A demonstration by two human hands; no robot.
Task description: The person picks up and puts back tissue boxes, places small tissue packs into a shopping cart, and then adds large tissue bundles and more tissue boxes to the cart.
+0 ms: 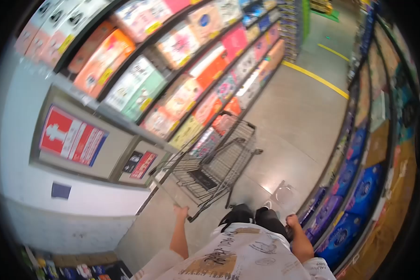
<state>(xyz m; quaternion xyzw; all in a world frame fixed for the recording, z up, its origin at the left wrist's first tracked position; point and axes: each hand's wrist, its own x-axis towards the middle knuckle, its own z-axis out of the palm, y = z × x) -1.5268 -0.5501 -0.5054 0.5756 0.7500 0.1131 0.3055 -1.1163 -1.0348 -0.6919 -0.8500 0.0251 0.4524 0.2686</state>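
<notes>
My left hand is closed on the handle of a grey wire shopping cart, near the handle's right end. The cart stands tilted in view, in front of me and to the left, and its basket shows a dark label and no goods. My right hand hangs at my right side with its fingers curled. A pale, see-through item with a round outline shows just beyond it; whether the hand grips this item is too unclear to tell.
Shelves of packaged tissue run along the left. More shelves with blue and purple packs line the right, close to my right arm. A wall panel with a red sign is at left. Yellow floor lines cross the aisle ahead.
</notes>
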